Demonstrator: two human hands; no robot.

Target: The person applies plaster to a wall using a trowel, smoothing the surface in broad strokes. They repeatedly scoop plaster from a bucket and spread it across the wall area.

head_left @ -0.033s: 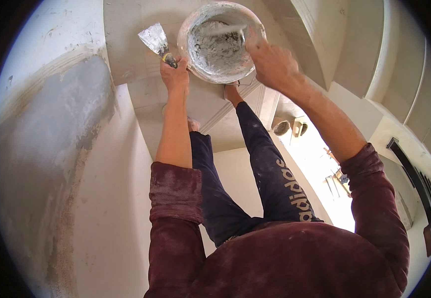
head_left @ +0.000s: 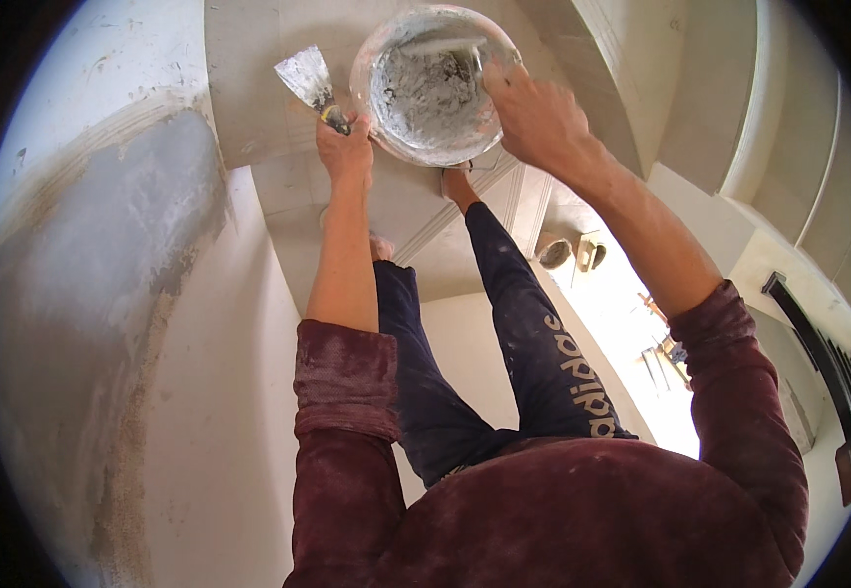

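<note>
High on the pale steps, your left hand [head_left: 344,147] grips a putty knife [head_left: 308,80] and steadies the plaster bucket [head_left: 433,83]; your right hand [head_left: 533,113], clenched on a scraper [head_left: 445,47], works inside. Keep the bucket level and draw compound cleanly off its wall.

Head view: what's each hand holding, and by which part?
Left hand: putty knife, by its handle. Right hand: a tool inside the bucket, fingers over the bucket's rim; exact grip unclear.

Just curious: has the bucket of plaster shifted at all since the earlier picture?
No. The bucket sits at the same spot against the step edge.
</note>
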